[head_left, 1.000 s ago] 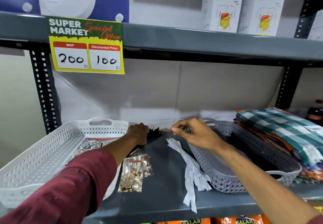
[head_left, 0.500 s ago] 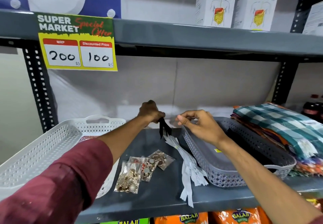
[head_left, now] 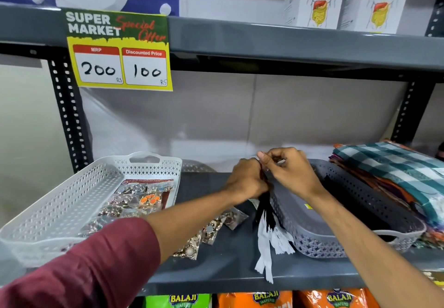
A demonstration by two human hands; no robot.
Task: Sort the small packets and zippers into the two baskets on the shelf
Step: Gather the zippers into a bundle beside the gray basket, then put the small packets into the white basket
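Some packets lie in the white basket (head_left: 79,195). Your hands (head_left: 247,180) pinch black zippers (head_left: 264,209); white zippers (head_left: 266,245) and button packets (head_left: 211,231) wait.

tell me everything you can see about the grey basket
The grey basket is a shallow plastic tray with lattice-cut walls, a plain floor and a cut-out handle at its near end. It sits on the dark shelf, right of centre, beside stacked cloths. A small yellow sticker lies inside; otherwise it looks empty. Both hands, left hand and right hand, hold black zippers at its far left corner.
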